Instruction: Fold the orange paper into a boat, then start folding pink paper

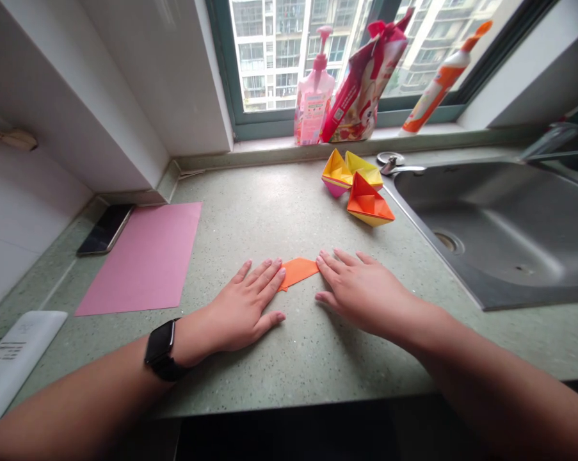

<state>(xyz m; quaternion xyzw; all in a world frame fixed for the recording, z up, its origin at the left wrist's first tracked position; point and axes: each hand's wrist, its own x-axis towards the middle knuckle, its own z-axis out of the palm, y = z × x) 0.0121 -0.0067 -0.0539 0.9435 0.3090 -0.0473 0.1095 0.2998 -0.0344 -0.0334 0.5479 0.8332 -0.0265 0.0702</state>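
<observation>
A folded piece of orange paper (299,271) lies flat on the speckled countertop (250,211), between my two hands. My left hand (250,301) rests on its left end, palm down, fingers stretched out and thumb apart. The fingertips of my right hand (356,285) press on the paper's right end, with the fingers extended and the thumb away from them. Parts of both paper ends are hidden under my fingers. Behind the right hand stand three folded paper boats: an orange one (369,203), a yellow-and-pink one (335,174) and a yellow one (365,168).
On the left lie a pink paper sheet (147,262), a dark phone (106,229) and a white device (17,358). A steel sink (490,282) is set into the counter at right. A pump bottle (312,105), a red bag (365,83) and an orange-white bottle (433,89) line the windowsill.
</observation>
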